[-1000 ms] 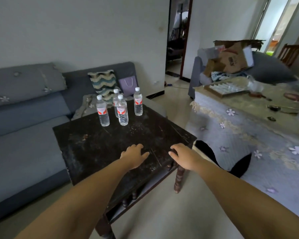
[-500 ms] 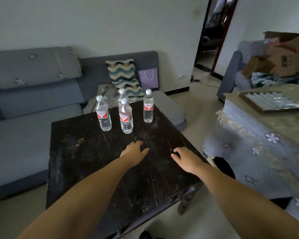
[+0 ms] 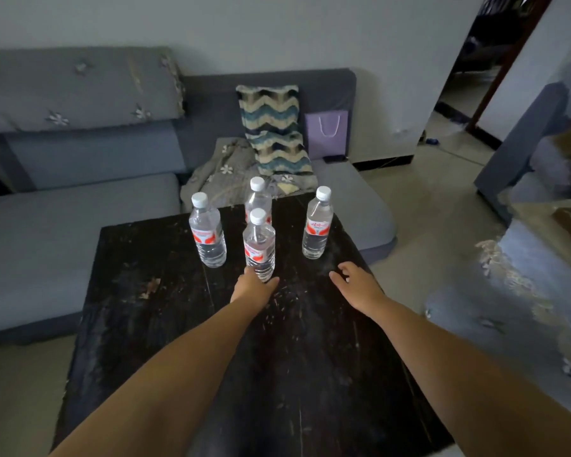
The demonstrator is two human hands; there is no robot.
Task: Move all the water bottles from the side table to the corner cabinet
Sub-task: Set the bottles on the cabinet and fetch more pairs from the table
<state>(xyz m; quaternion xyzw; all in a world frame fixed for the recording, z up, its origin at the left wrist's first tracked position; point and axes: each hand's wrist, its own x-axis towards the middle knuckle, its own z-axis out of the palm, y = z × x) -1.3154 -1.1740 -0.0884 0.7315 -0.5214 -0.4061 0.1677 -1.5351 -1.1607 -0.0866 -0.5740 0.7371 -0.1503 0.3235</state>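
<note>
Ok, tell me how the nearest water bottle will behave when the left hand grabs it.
The nearest bottle looks full and capped, so probably hefty for its size. It stands tall on a narrow base, so a nudge from the left hand at its foot might tip it. Its thin clear plastic will likely dent under a squeeze.

The worktop is a dark, nearly black wooden side table, its surface scuffed and flecked with pale scratches. Four clear water bottles with white caps and red-and-white labels stand upright on it, all at its far end beyond the hands. The nearest bottle stands right at the left hand. The left bottle stands beyond and left of that hand, the rear bottle behind the nearest one, and the right bottle beyond the right hand, apart from it.
</note>
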